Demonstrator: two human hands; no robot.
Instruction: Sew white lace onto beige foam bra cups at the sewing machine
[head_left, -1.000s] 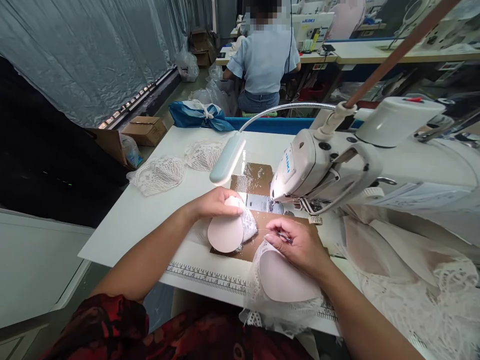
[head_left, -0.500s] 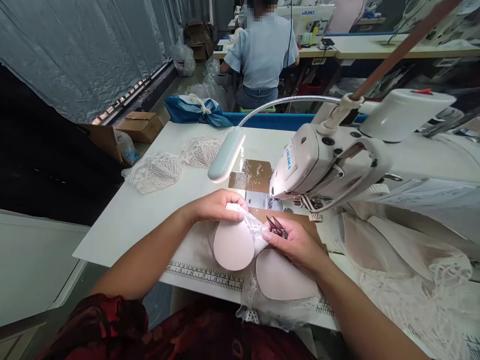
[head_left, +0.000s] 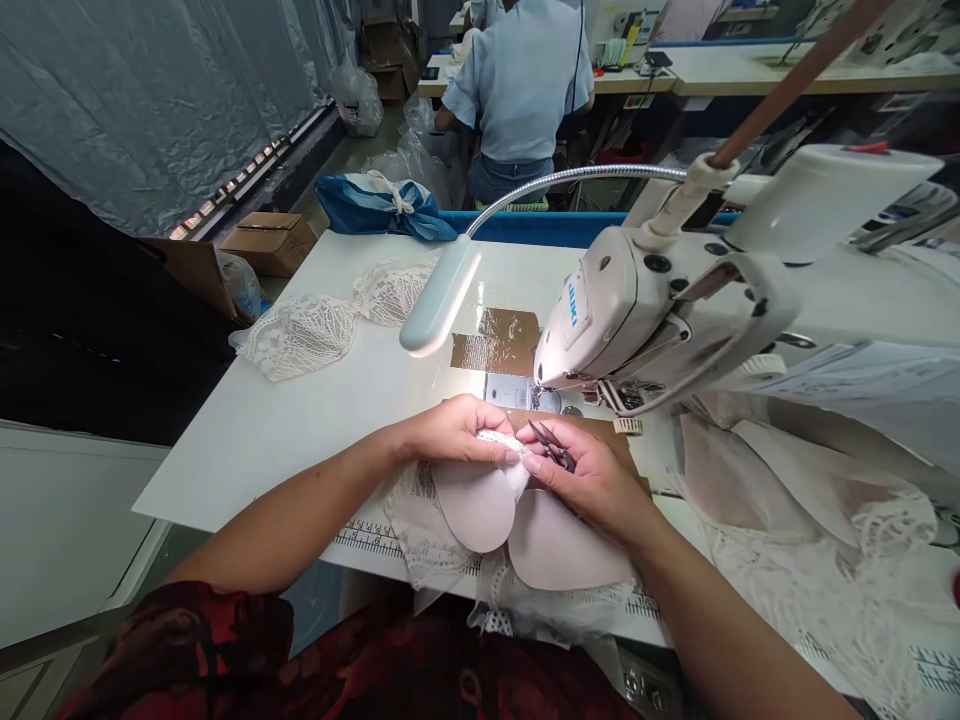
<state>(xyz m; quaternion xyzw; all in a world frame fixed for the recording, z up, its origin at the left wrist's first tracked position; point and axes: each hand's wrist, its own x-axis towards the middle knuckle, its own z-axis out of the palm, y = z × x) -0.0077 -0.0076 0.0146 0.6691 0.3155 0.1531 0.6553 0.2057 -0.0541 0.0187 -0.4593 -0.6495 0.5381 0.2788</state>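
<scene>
My left hand [head_left: 463,430] pinches the white lace edge of a pale bra cup [head_left: 476,505], just in front of the sewing machine's needle area. Opposite it, my right hand [head_left: 574,465] grips the same lace between thumb and finger. Small dark thread snips [head_left: 553,446] are also tucked in the right hand, blades pointing up and left. A second pale cup [head_left: 566,545] hangs below the right hand near the table's front edge, with sheer lace trailing around both. The sewing machine [head_left: 600,310] stands close beyond my hands.
Two white lace pieces [head_left: 300,335] lie at the left of the white table [head_left: 225,445]. A lamp [head_left: 442,300] on a bent metal neck hangs over it. More cups and lace [head_left: 817,500] are heaped at right. A person [head_left: 517,90] sits ahead.
My left hand has moved right and slightly down, close to my right hand, and the lace between them is bunched. More lace now hangs below the left cup. The view has shifted slightly.
</scene>
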